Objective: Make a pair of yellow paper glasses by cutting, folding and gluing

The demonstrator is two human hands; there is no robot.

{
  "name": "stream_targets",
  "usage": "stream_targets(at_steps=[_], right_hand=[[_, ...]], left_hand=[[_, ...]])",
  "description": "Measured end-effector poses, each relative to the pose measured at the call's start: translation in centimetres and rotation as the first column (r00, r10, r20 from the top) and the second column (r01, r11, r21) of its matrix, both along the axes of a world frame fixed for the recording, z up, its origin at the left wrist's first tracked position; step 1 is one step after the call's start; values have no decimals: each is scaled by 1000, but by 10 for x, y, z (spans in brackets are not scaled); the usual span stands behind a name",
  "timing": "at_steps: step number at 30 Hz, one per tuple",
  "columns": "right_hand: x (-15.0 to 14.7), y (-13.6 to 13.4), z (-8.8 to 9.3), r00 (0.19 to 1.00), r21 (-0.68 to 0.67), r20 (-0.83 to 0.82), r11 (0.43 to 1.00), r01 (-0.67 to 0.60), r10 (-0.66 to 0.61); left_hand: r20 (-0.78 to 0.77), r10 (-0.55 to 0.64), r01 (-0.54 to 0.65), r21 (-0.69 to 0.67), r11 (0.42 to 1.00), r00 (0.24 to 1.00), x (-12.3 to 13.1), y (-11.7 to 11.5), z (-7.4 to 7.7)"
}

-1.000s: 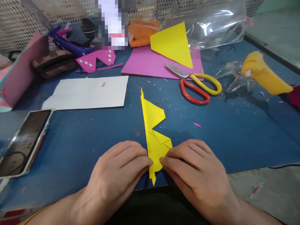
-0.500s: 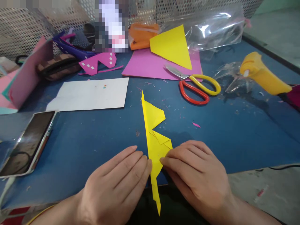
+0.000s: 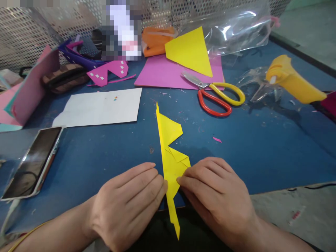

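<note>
A folded yellow paper cutout [image 3: 171, 175] lies lengthwise on the blue table, its lower tip jutting past the near edge. Its straight side faces left, and two pointed lobes face right, with creases across the lower lobe. My left hand [image 3: 131, 203] is at the straight side, fingers pressed together, the thumb and fingertips on the paper's edge. My right hand [image 3: 219, 196] pinches the lower lobe at its right edge between thumb and fingers. The undersides of both hands are hidden.
Scissors [image 3: 215, 94] with red and yellow handles lie beyond the cutout, near purple paper [image 3: 157, 73] and a yellow sheet [image 3: 190, 52]. A yellow glue gun [image 3: 294, 80] is at right. White paper [image 3: 99, 108], a phone [image 3: 34, 164] and a pink mask shape [image 3: 105, 73] are at left.
The view has shifted slightly, so the things on the table appear a little further left. Both hands keep their places on the yellow cutout.
</note>
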State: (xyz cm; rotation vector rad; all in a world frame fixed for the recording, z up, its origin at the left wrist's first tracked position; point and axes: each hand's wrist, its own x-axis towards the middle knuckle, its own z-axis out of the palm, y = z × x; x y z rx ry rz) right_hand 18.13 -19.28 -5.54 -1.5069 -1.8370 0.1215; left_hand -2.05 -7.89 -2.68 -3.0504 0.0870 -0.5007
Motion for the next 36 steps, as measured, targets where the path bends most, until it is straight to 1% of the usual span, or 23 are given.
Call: stream_targets(at_steps=[3,4,6,7,9,12,14,19,23,25,28,31,36], right_hand=[[0,0,1,1000,-17,5,1000,-1,2],[-1,0,2,1000,-30,-8,1000,1,-1],[-2,0,3,998,-59,-58,998,16,-20],[-2,0,3,996,-72,-86,997,23,-29],[-3,-1,4,990,-98,-131,995,36,-49],[-4,-1,5,985,-126,-151,990,66,-85],[-4,0,5,982,-143,-151,986,89,-111],[-4,1,6,982,-156,-157,985,76,-101],[-3,1,4,987,-173,-127,982,81,-104],[-3,1,4,988,-186,-112,979,84,-107],[-5,2,4,990,-197,-84,976,98,-116],[-7,3,5,988,-216,-76,969,117,-136],[-9,4,7,988,-249,-41,959,133,-147]], left_hand=[[27,-19,21,-67,998,999,5,5,-2],[34,-1,5,-111,994,999,8,6,-2],[24,84,-76,-234,969,996,13,8,-2],[8,137,-129,-305,944,990,16,9,-2],[-28,223,-213,-436,874,974,19,8,-1],[-54,276,-257,-572,779,959,21,7,0],[-50,290,-257,-623,739,956,21,6,1],[-54,317,-271,-664,697,947,24,5,1],[-42,340,-281,-665,692,939,26,3,0],[-49,379,-318,-650,691,924,26,1,-2],[-67,454,-386,-644,660,889,25,0,-5],[-89,464,-400,-663,633,882,25,0,-7],[-97,462,-415,-627,660,882,28,0,-5]])
